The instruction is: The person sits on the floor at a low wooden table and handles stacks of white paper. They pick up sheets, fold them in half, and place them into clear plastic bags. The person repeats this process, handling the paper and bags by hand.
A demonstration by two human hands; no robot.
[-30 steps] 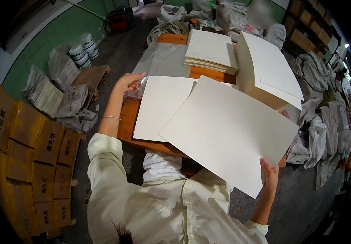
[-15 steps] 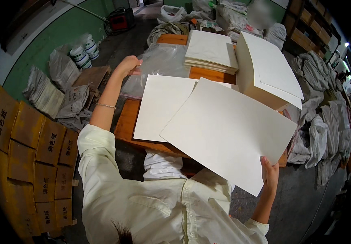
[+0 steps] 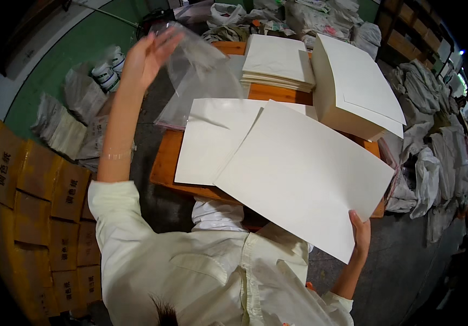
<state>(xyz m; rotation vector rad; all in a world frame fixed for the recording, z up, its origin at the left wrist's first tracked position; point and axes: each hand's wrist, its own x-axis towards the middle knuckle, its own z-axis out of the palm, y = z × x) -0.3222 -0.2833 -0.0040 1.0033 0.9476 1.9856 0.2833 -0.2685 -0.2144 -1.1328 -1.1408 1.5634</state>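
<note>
My left hand (image 3: 148,61) is raised at the far left of the table, pinching the edge of a clear plastic bag (image 3: 198,76). The bag hangs from my fingers, its lower part beside the paper. With my right hand (image 3: 360,232), thumb on top, I grip the near right corner of a large white sheet (image 3: 304,168). That sheet lies aslant over another white sheet (image 3: 204,144) on the wooden table (image 3: 163,165). Behind them sit a low stack of white paper (image 3: 274,58) and, to its right, a taller stack (image 3: 359,81) with a loose top sheet.
Yellow-brown cartons (image 3: 30,217) are piled at my left. White buckets (image 3: 105,76) and filled sacks (image 3: 60,125) stand along the green wall. Grey cloths and sacks (image 3: 424,108) heap up right of the table, with more white sacks (image 3: 315,24) behind it.
My left hand has risen up and away to the left, lifting the plastic bag off the table. My right hand and the sheet it holds have barely shifted.
</note>
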